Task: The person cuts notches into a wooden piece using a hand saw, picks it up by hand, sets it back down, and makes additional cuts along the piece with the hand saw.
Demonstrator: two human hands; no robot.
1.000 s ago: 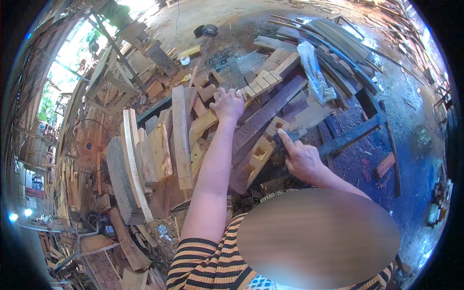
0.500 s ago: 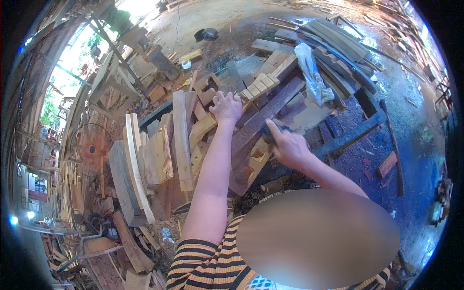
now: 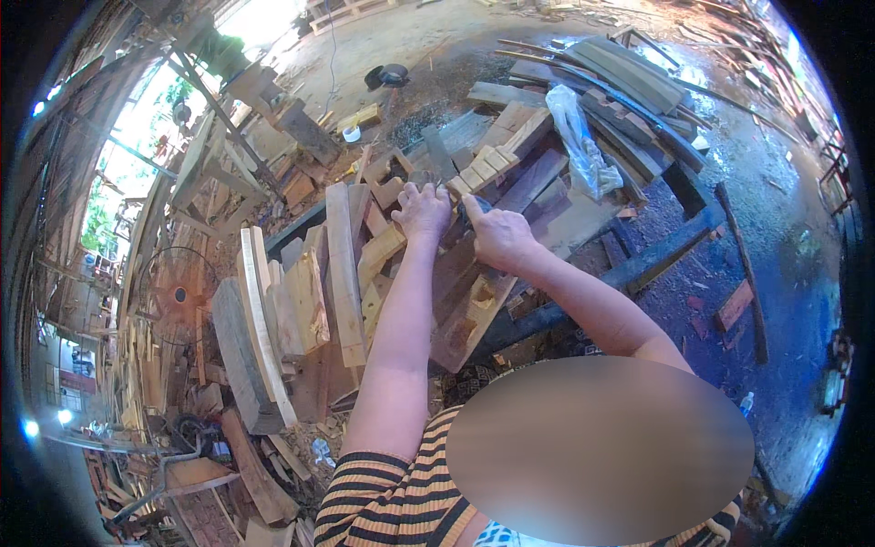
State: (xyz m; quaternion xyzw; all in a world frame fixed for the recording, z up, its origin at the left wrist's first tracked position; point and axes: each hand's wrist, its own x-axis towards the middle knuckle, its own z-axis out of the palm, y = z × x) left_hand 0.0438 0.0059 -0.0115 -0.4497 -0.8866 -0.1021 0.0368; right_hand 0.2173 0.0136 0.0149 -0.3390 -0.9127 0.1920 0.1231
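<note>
Near the middle, my left hand (image 3: 421,211) has its fingers curled over a pale wooden beam (image 3: 383,249) topped with short notched blocks (image 3: 485,164). My right hand (image 3: 501,239) is beside it, index finger extended to the beam and other fingers closed around a dark bluish item too hidden to make out. Beneath lie darker planks (image 3: 533,178) and a light piece with square mortise holes (image 3: 483,294). Just left of my left forearm stand several upright-leaning offcuts (image 3: 346,273).
A dark frame (image 3: 620,269) runs along the right of the pile, with a plastic sheet (image 3: 579,146) on the boards. A white cup (image 3: 352,133), black objects (image 3: 387,77) and a wire-cage fan (image 3: 180,294) lie beyond. Scrap wood (image 3: 246,456) crowds the lower left.
My right hand has moved up and left from the mortised piece to beside my left hand. My left hand has shifted slightly, still on the beam.
</note>
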